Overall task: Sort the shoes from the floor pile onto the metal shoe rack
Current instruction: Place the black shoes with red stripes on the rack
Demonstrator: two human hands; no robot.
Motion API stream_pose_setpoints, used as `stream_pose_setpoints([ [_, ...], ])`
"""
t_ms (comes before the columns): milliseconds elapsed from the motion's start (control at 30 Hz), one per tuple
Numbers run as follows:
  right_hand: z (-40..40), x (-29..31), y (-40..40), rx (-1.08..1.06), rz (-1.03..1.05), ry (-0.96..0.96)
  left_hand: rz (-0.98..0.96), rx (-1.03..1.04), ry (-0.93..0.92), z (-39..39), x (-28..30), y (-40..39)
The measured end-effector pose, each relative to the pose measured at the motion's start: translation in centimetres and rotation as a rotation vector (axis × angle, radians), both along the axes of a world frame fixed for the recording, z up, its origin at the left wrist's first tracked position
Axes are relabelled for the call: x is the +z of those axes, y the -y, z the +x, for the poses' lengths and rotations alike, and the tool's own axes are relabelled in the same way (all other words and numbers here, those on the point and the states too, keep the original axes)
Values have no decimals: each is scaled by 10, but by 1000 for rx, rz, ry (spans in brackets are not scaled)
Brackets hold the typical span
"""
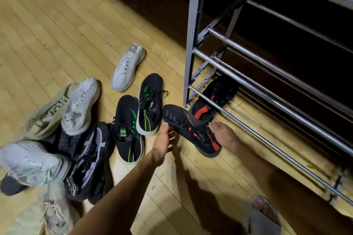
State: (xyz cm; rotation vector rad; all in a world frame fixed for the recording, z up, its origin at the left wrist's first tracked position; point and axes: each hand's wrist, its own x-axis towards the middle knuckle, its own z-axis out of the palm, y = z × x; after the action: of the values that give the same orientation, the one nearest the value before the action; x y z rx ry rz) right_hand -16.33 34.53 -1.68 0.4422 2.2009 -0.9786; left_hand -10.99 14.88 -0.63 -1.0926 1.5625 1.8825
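Observation:
The grey metal shoe rack (191, 44) stands at the right. One black and red shoe (212, 101) rests tilted on its lowest bars, and my right hand (224, 132) is at its heel, fingers curled on it. Its mate (188, 129) lies on the floor just in front of the rack. My left hand (164, 139) hovers with fingers spread beside the toe of that floor shoe. Left of it lie two black and green shoes (149, 105) (127, 131).
A white shoe (128, 66) lies alone further back. The pile at the left holds another white shoe (81, 105), a beige one (45, 114), a black and white one (91, 156) and a pale one (30, 162). My slippered foot (261, 213) is at the bottom right.

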Motion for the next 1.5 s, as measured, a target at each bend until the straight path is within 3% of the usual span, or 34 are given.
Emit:
stream_pose_setpoints([
  [267, 10, 2, 6, 45, 25, 42, -18, -11, -12, -1, -9, -10],
  [467, 31, -4, 18, 39, -130, 256, -21, -25, 98, 9, -17, 4],
  [667, 27, -17, 10, 31, -138, 238, 19, -66, 144, 17, -32, 12],
  [1033, 43, -31, 39, -230, -226, 180, 69, -183, 172, 16, -22, 5],
  [1500, 80, 41, 58, -329, -559, 281, 11, -124, 72, 47, 29, 49],
])
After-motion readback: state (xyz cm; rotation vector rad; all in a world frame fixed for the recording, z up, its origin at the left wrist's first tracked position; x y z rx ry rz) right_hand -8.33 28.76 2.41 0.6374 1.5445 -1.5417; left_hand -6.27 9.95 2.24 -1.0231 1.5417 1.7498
